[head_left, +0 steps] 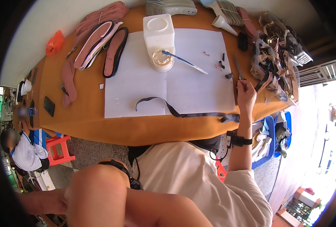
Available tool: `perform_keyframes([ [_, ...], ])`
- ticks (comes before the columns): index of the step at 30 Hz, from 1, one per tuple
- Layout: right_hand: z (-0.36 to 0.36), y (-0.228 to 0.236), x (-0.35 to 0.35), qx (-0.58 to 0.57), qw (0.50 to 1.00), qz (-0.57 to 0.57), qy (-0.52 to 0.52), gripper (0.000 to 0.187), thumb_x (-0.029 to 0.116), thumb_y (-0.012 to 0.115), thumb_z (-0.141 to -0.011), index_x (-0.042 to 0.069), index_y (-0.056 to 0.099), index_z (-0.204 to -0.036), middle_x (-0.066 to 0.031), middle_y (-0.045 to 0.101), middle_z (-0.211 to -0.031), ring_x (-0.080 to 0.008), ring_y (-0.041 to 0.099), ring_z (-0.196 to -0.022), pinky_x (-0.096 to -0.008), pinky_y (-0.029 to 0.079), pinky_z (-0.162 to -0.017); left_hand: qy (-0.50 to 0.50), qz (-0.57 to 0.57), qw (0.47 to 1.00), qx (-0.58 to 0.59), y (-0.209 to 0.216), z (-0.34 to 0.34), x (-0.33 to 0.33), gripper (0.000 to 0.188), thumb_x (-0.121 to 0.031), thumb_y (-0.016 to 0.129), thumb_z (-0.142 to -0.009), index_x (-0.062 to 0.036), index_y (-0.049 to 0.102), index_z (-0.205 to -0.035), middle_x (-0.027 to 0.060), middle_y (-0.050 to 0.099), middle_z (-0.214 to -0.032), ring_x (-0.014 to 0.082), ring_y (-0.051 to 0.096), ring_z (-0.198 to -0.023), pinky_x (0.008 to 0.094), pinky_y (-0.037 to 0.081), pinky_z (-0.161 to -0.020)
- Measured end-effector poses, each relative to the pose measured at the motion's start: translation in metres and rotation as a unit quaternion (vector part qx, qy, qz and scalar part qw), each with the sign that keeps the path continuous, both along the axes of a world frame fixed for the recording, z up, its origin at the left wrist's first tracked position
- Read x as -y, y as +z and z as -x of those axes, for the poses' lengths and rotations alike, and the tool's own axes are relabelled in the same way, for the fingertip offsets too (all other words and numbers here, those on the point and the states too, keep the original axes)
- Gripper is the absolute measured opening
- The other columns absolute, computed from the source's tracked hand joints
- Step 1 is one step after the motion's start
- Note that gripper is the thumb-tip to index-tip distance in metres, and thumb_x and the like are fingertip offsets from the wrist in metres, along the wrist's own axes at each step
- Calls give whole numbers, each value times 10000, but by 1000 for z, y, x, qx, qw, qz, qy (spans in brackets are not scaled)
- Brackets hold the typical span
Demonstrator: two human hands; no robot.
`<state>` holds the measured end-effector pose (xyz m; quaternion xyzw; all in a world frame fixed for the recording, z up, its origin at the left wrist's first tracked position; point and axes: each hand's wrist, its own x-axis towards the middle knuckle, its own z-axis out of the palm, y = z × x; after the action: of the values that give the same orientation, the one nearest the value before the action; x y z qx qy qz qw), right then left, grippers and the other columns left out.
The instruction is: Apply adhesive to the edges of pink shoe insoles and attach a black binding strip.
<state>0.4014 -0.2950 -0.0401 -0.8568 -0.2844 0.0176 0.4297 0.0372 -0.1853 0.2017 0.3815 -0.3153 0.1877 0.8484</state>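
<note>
My right hand (246,92) is at the right edge of the white paper sheet (198,87), its fingers closed on the handle of a pair of scissors (237,69) whose blades point away from me. A narrow dark strap (170,107) curls along the paper's near edge, and its right end lies below that hand. My left arm (153,206) is bent close at the lower left, blurred; its fingers cannot be made out. Mid-paper stands a white plastic container (158,34) with a crusted cream-coloured cup (162,67) in front. A blue-and-white toothbrush (189,64) rests across the cup.
Pink-and-black shoe soles (115,53) and bundled pink insoles (100,17) lie at the far left, near an orange plastic bag (55,43). A bag of straps (276,68) stands at the right, above blue baskets (264,142). A phone (49,106) lies left; a person (26,153) sits beyond.
</note>
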Motion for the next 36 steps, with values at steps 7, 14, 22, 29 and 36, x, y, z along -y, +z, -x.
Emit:
perform_keyframes([
  [7, -3, -5, -1, 18, 999, -44, 21, 159, 153, 685, -916, 16, 739, -977, -74, 702, -744, -146, 649, -670, -295, 515, -668, 19, 126, 986, -109, -24, -12, -16, 789, -770, 383, -946, -50, 553, -1221, 263, 381, -1518, 497, 243, -1478, 562, 164, -1224],
  [14, -2, -3, 0, -16, 999, -36, 8, 167, 140, 675, -930, -6, 729, -991, -76, 704, -767, -135, 652, -701, -278, 508, -671, 78, 276, 932, -223, -65, -20, -32, 782, -768, 356, -964, -53, 567, -1200, 267, 386, -1521, 499, 235, -1493, 563, 164, -1237],
  [22, -8, -8, 1, 19, 998, -35, 45, 161, 129, 658, -934, -9, 714, -995, -88, 713, -796, -158, 668, -733, -295, 510, -697, 197, 288, 897, -271, -87, 8, -48, 231, -293, 613, -1019, -88, 574, -1119, 208, 487, -1403, 406, 469, -1374, 516, 315, -1186],
  [29, -10, -15, 14, -18, 991, -107, 73, 142, 116, 646, -986, -5, 697, -1040, 10, 615, -781, -58, 546, -702, -218, 446, -622, 462, 131, 786, -389, -136, 59, -98, 414, 116, 780, -765, -110, 518, -993, 60, 613, -1037, 139, 649, -962, 332, 546, -923],
  [36, 7, -13, 16, -26, 991, -82, 104, 122, 92, 625, -990, -9, 684, -1023, -7, 629, -820, -70, 555, -728, -231, 471, -666, 750, -12, 469, -467, -210, 148, -195, 225, -9, 726, -879, -10, 550, -1020, 119, 676, -950, 207, 696, -861, 338, 572, -732],
])
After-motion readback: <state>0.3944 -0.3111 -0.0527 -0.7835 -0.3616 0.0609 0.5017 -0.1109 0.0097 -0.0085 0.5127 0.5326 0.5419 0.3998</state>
